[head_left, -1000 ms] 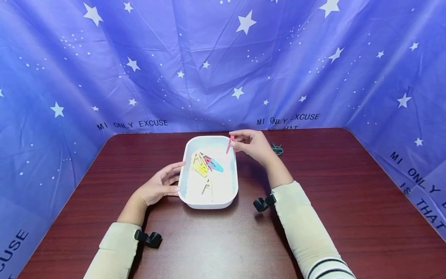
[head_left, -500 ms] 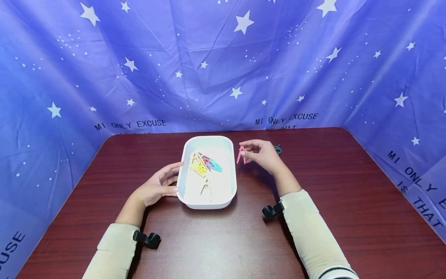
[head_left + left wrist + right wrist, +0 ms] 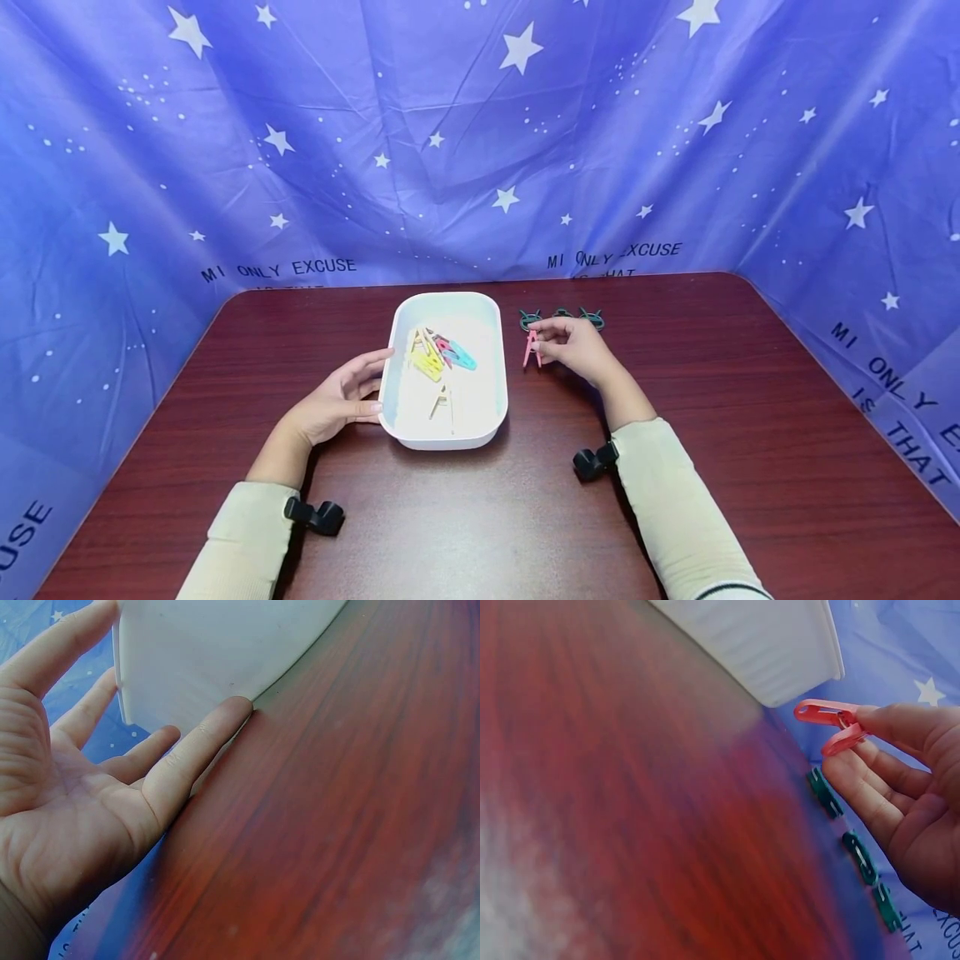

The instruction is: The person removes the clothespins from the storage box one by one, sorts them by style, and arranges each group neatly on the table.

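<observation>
My right hand point(image 3: 576, 346) pinches a pink clothespin point(image 3: 532, 349) between thumb and fingers, over the table to the right of a white tray point(image 3: 480, 438). In the right wrist view the clothespin point(image 3: 826, 712) shows its two legs spread. My left hand point(image 3: 333, 403) rests its fingertips against the tray's left side, fingers mostly straight; the left wrist view has the thumb and fingers point(image 3: 199, 750) touching the tray wall. Inside the tray lie a yellow clothespin point(image 3: 427, 364), a blue clothespin point(image 3: 462, 357), a dark pink one partly covered beside it, and pale wooden-coloured ones point(image 3: 442, 402).
Behind my right hand, three dark green clips point(image 3: 861, 857) stand in a row near the back of the table; in the head view the hand partly hides the middle one. The reddish-brown table point(image 3: 750, 400) meets a blue starry curtain point(image 3: 450, 100) at its back and sides.
My right hand has carried the pink clothespin from above the tray's right rim out to the right and toward me, uncovering the green clips. The left hand stays at the tray.
</observation>
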Tool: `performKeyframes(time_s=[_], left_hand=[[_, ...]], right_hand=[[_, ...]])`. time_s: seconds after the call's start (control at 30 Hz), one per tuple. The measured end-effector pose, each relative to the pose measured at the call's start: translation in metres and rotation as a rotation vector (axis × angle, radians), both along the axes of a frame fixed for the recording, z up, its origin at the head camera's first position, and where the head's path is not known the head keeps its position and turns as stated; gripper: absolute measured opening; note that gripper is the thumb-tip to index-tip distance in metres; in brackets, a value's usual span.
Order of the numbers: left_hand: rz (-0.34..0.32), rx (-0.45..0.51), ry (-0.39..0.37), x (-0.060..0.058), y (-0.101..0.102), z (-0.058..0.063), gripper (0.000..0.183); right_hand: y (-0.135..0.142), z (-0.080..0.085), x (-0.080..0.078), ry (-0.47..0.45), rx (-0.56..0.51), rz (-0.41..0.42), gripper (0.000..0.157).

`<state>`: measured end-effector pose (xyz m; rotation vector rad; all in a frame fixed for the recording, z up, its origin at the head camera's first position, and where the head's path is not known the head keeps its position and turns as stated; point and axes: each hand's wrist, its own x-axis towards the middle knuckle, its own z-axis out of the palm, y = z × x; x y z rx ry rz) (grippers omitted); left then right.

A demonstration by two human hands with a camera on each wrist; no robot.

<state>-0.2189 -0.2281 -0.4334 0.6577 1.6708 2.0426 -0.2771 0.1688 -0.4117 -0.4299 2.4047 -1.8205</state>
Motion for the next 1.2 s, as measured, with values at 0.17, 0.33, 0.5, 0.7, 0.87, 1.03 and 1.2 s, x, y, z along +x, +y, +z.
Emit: performKeyframes(time_s=[0.17, 0.33, 0.5, 0.7, 0.87, 1.03, 1.2], left_hand=[[-0.001, -0.002, -0.007, 0.000, 0.001, 0.001, 0.079], [0.000, -0.006, -0.008, 0.000, 0.000, 0.001, 0.078], [0.003, -0.005, -0.007, 0.001, 0.000, 0.002, 0.077], [0.004, -0.002, -0.020, 0.001, 0.001, 0.002, 0.078], [0.004, -0.001, -0.022, 0.000, 0.001, 0.002, 0.078], [0.007, -0.003, -0.019, -0.001, 0.000, 0.001, 0.077], [0.009, -0.007, -0.013, -0.001, 0.000, 0.001, 0.077]], right_hand=[[0.005, -0.003, 0.003, -0.041, 0.022, 0.003, 0.036], [0.008, -0.012, 0.002, -0.039, 0.010, 0.011, 0.035], [0.010, -0.015, 0.000, -0.023, 0.028, 0.010, 0.035], [0.011, -0.020, -0.004, -0.006, 0.071, -0.019, 0.034], [0.010, -0.020, -0.004, 0.045, 0.139, -0.045, 0.032], [0.010, -0.021, -0.005, 0.067, 0.178, -0.067, 0.031], [0.009, -0.021, -0.005, 0.085, 0.200, -0.078, 0.028]])
